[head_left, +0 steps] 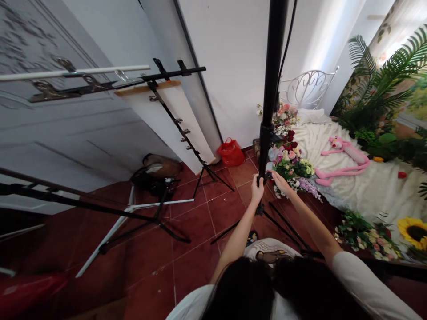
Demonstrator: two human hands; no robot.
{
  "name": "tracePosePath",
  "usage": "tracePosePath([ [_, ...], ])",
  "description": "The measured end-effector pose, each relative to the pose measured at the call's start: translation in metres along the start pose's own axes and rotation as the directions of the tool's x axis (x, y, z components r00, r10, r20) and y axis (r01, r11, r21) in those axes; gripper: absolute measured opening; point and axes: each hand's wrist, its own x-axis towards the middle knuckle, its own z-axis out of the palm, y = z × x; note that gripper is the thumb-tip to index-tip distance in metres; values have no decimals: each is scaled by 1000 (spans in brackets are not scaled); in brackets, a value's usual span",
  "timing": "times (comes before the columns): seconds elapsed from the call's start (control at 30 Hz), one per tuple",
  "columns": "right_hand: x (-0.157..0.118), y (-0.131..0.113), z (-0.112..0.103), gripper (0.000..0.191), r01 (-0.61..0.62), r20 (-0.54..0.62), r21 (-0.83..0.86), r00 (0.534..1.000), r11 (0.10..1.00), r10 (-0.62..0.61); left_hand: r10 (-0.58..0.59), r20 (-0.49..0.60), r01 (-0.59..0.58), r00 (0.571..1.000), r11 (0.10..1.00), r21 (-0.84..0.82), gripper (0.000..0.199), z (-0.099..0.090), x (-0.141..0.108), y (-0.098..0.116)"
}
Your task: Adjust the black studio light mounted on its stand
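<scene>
A tall black light stand [271, 84] rises in front of me, its tripod legs spread on the floor. My left hand [257, 189] is wrapped around the lower part of its pole. On the right side of the pole, my right hand [279, 181] has its fingers closed at a small dark knob [268, 174] on the stand. A black collar [266, 132] with a knob sits higher on the pole, above both hands. A thin black cable [287, 42] hangs beside the upper pole.
To the left, another stand [174, 119] carries clips and white backdrop boards. A red bag [231, 152] lies by the wall. Flowers [289, 153] border a bed with a cream blanket [308, 133] and a pink plush toy [353, 155]. More stand legs [156, 218] cross the tiled floor [190, 253].
</scene>
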Motion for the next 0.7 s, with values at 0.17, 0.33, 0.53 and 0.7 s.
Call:
tracePosePath([
  [0.17,0,4,6,49,-32,-18,29,999,999,32,-6,-2,6,1000,1000,12,46,0,0,-3],
  [0.33,16,-10,7,45,-149,-136,-218,983,965,121,-14,13,14,1000,1000,1,49,0,-1,-4],
  [0.53,43,-33,1,42,-477,-198,-493,876,728,440,2,5,-2,1000,1000,-1,49,0,-1,-5],
  [0.7,63,-46,-2,33,-637,-184,-452,752,625,633,2,9,-2,1000,1000,-4,48,0,-1,-2],
])
